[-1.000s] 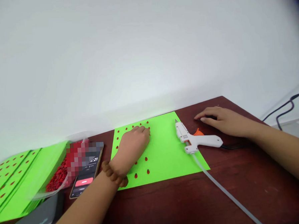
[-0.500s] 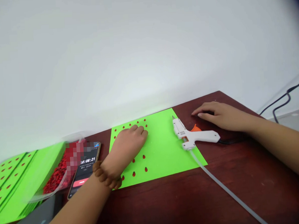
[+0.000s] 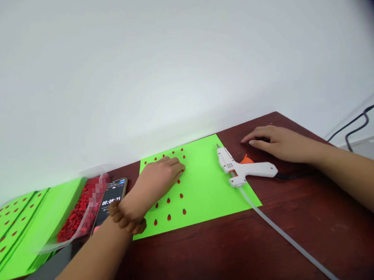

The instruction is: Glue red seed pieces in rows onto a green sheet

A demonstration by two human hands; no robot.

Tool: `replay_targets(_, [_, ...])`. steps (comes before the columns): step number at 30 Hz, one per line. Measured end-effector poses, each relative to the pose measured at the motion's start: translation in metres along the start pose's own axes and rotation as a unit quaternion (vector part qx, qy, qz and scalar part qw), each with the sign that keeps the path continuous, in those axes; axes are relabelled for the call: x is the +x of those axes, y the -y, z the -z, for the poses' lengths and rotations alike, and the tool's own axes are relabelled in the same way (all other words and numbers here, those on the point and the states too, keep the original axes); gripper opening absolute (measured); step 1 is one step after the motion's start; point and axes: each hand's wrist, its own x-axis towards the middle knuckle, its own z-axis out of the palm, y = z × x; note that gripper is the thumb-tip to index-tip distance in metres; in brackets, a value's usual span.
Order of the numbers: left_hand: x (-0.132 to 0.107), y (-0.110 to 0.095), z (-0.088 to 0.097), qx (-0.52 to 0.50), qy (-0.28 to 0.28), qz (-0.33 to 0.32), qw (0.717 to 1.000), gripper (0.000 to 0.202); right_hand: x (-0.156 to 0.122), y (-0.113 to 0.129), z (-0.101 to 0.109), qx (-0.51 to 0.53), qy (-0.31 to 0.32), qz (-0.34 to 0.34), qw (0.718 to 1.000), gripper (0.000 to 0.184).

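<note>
My left hand, with a brown beaded bracelet on its wrist, is over a bright green sheet. Its fingers are curled together, and the fingertips press at a small red ladybug-like piece on the sheet. Several such pieces lie in rows on the sheet's left half; my hand hides some. A white glue gun with an orange trigger lies across the sheet's right edge, its glue stick trailing toward me. My right hand lies open on the dark red table beyond the glue gun, holding nothing.
At the left are a stack of green sheets with red pieces on some, a clear bag of red pieces, a phone showing a timer and a dark grey box-like object. Black cables hang at the right, beside the white wall.
My left hand has shifted slightly left and its fingertips now show against a red piece, uncovering more of the rows. The view has moved a little. My right hand stays in place.
</note>
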Motion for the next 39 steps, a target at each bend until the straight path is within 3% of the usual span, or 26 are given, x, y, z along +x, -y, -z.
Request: replay_targets(39, [0.011,-0.011,0.006,0.024,0.000,0.026,0.999,0.020,0.001,0.003,0.001,0.001,-0.007,0.000,1.000,0.038])
